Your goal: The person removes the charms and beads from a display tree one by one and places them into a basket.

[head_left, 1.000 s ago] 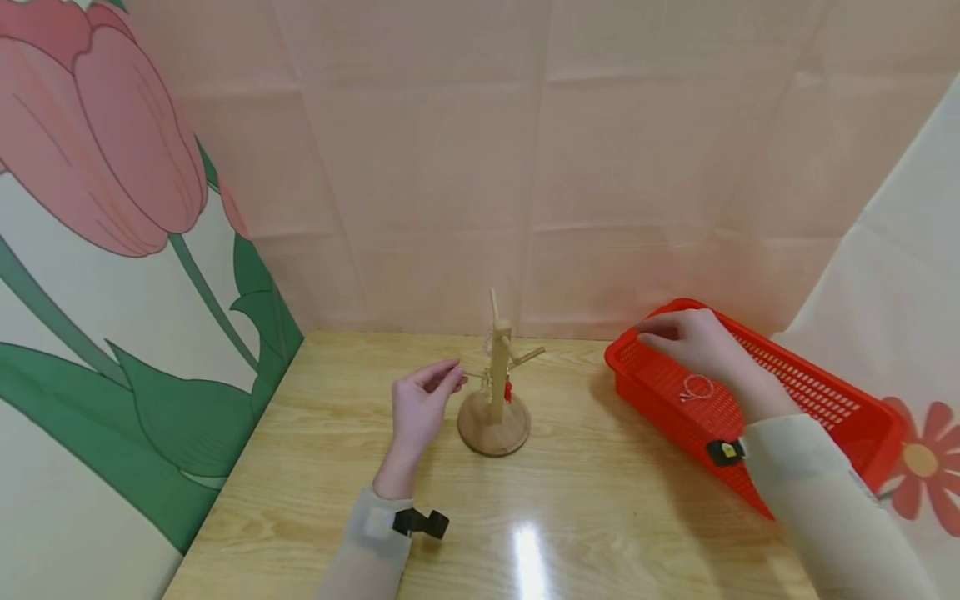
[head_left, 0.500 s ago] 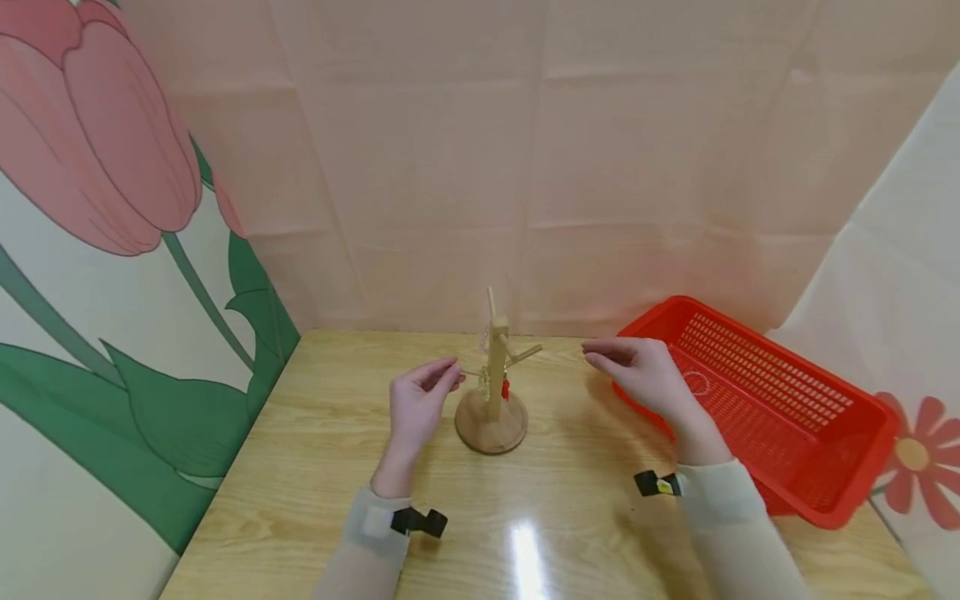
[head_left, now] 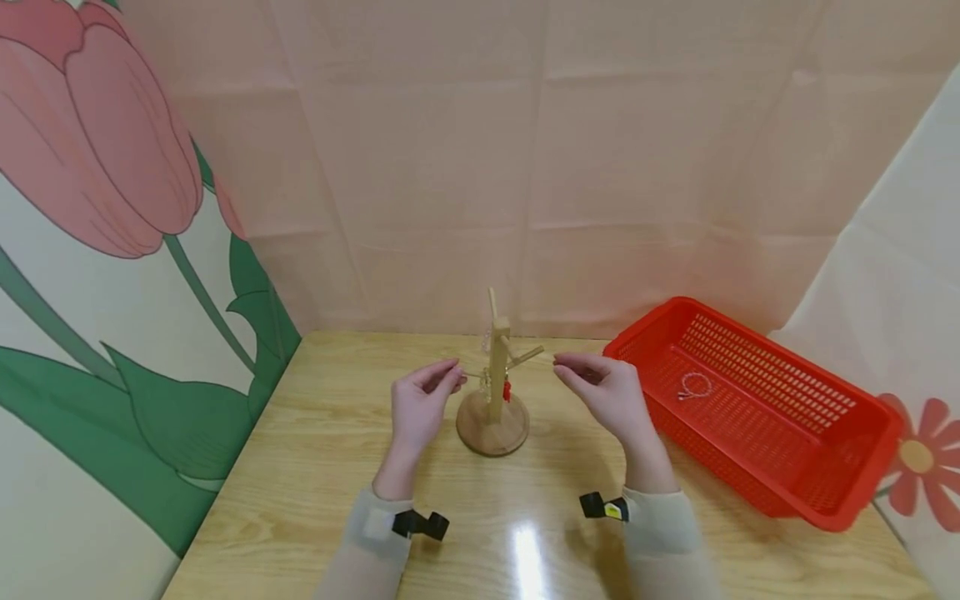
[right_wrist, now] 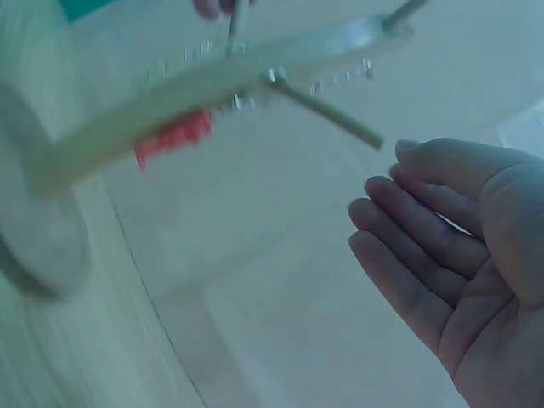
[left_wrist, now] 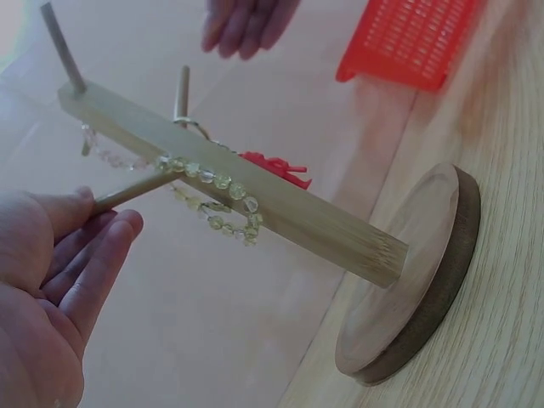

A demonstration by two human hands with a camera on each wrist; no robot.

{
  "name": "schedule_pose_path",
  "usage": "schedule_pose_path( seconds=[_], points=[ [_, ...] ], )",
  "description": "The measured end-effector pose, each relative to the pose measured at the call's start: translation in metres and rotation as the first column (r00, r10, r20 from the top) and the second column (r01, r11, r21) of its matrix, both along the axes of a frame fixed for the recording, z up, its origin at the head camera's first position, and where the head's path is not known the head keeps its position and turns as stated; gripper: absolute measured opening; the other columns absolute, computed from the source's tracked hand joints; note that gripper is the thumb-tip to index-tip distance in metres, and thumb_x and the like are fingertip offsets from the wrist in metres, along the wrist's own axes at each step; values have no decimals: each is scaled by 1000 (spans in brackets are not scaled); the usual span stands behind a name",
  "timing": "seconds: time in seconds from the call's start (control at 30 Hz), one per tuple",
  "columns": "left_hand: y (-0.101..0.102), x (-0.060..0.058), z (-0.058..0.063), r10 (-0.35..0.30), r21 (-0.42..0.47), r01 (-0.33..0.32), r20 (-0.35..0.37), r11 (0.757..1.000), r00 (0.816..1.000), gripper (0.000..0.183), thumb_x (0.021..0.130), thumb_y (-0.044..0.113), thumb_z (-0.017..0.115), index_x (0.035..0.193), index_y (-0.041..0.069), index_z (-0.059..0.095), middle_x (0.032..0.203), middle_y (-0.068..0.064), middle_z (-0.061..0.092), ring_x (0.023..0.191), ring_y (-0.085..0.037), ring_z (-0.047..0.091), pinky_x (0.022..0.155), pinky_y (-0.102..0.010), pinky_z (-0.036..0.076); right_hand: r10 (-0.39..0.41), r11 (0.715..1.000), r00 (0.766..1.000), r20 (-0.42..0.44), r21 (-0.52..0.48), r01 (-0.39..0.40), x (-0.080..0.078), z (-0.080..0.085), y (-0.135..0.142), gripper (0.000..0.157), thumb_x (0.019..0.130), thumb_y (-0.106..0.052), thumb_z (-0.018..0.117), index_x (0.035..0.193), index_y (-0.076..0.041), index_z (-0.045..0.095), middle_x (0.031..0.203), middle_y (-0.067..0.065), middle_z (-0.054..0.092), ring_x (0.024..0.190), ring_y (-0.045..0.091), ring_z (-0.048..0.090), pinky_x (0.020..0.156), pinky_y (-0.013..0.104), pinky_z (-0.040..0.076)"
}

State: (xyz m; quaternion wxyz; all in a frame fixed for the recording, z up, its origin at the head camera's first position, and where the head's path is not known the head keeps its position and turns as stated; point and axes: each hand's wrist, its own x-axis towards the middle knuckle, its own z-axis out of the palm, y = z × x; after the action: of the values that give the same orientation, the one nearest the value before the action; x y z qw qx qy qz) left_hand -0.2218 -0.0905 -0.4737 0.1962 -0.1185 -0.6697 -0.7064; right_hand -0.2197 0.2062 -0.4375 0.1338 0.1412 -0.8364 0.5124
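A wooden bracelet stand (head_left: 498, 367) with several pegs stands upright on its round base (head_left: 491, 429). My left hand (head_left: 420, 404) pinches the end of its left peg (left_wrist: 136, 191). A pale yellow beaded bracelet (left_wrist: 223, 181) hangs from that peg by the post. Farther up is a pinkish clear-beaded bracelet (left_wrist: 110, 156), and a red ornament (left_wrist: 276, 167) hangs on the other side. My right hand (head_left: 611, 400) is just off the tip of the right peg (right_wrist: 336, 117), its fingers extended and holding nothing.
To the right on the wooden table (head_left: 300, 517) lies a red plastic basket (head_left: 780, 375), set at a slant. Inside it is a beaded bracelet (head_left: 697, 384). A pink cloth wall (head_left: 420, 167) rises behind the table.
My right hand has moved left from over the basket to beside the stand's right peg. The left hand keeps its pinch on the left peg. The bracelet in the basket stays put.
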Motion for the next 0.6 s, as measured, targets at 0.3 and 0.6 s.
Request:
schedule_pose_path(
  seconds=[0.3,0.6],
  points=[
    [0,0,-1,4,15,-4,-6,1000,1000,16,98,3,79,112,-5,81,96,-19,80,84,-24,80,75,-33,69,-24,995,999,47,-95,28,6,-16,-44,27,96,-22,85,118,-8,83,108,6,81,94,21,78,82,21,64],
    [1,0,-1,0,16,0,-9,1000,1000,17,98,1,78,112,-6,80,97,-20,80,85,-23,80,76,-33,69,-49,993,998,43,-103,53,11,-19,-63,26,95,-18,86,117,-4,82,104,5,81,92,20,78,80,22,65]
  ],
)
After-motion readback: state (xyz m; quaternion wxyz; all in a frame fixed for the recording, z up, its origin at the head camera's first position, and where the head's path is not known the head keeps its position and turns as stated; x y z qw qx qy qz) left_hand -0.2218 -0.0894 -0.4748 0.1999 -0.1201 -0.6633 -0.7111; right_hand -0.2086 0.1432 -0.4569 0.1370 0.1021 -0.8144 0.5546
